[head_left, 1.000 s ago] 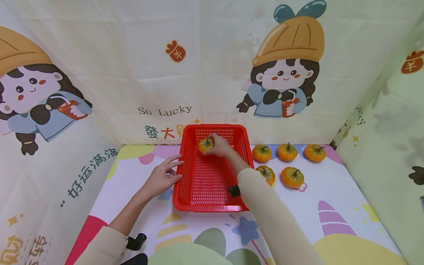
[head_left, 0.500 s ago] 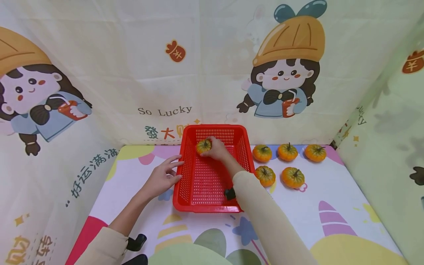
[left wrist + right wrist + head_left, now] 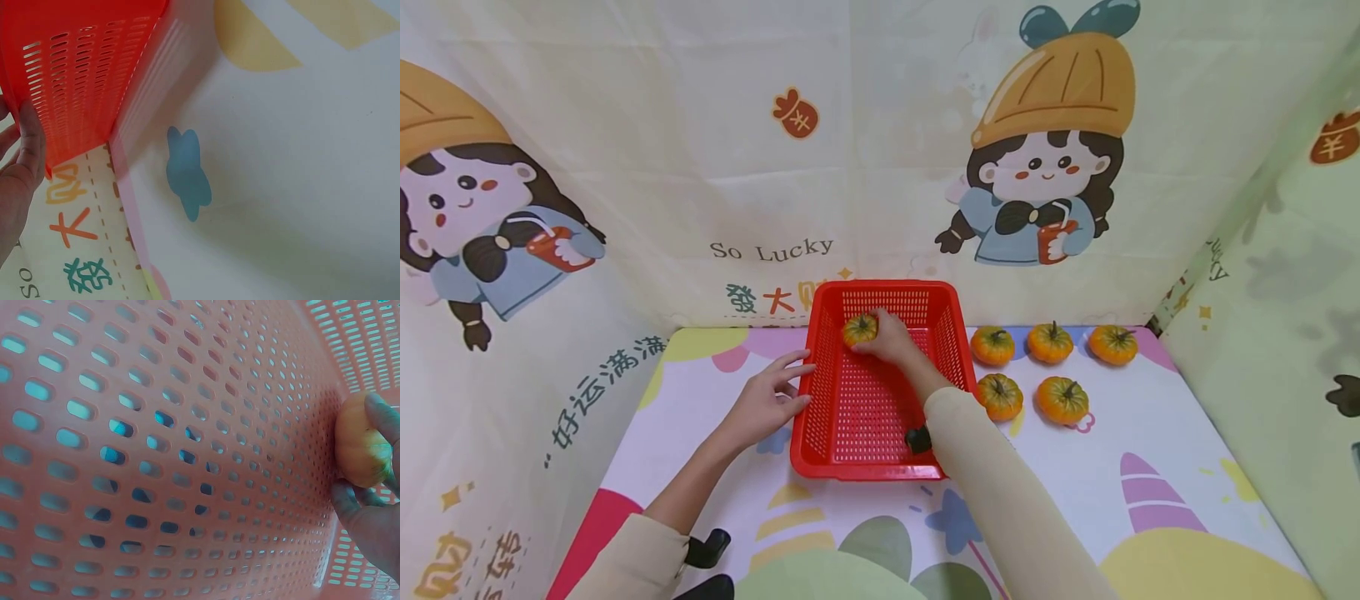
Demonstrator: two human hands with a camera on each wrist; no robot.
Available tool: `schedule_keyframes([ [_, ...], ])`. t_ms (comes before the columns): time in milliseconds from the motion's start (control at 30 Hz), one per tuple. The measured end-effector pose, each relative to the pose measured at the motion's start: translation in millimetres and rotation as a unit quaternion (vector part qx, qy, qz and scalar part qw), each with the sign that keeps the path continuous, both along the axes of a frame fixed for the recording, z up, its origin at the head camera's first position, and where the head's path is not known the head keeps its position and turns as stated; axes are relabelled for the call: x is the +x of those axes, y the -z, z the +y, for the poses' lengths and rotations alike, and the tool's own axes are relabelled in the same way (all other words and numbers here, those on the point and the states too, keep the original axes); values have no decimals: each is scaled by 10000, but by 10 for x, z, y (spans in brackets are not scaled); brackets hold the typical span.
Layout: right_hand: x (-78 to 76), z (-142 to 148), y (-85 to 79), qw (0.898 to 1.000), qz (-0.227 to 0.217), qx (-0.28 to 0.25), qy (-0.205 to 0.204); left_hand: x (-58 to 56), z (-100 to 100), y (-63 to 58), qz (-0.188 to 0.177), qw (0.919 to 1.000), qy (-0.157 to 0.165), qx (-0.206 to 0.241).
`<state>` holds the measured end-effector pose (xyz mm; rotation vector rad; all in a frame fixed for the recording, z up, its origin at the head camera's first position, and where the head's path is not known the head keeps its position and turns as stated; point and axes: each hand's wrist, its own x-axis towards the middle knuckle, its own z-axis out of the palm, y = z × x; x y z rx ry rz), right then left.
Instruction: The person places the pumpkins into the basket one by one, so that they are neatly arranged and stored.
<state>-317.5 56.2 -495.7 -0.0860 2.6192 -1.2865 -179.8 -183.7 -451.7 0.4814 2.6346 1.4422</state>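
A red plastic basket (image 3: 880,472) with slotted walls sits on the table against the back wall. Inside its far left corner, my right hand (image 3: 892,338) grips a small orange-and-green pumpkin (image 3: 858,331) from the right side. In the right wrist view, thumb and fingers lie around this pumpkin (image 3: 359,442), close over the slotted basket floor (image 3: 150,469). My left hand (image 3: 767,402) touches the basket's left rim with its fingers spread and loosely bent. The left wrist view catches those fingers (image 3: 28,140) at the rim.
Several more small pumpkins stand right of the basket: three in a back row, including a middle one (image 3: 1050,342), and two in front, including one (image 3: 1062,401) farther right. Patterned cloth walls (image 3: 880,167) enclose the back and sides. A printed cloth (image 3: 1067,475) covers the table.
My right hand has moved slightly left and down in the basket with the pumpkin, then stayed nearly still. The left hand has kept its place at the rim.
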Motion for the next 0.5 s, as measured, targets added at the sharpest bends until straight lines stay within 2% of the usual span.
schedule_keyframes([
  [233,-2,-10,-3,9999,-66,-84,42,-10,2,14,65,10000,-35,-20],
  [500,2,-4,-17,9998,-190,67,46,9,11,-11,-31,10000,-42,-82],
])
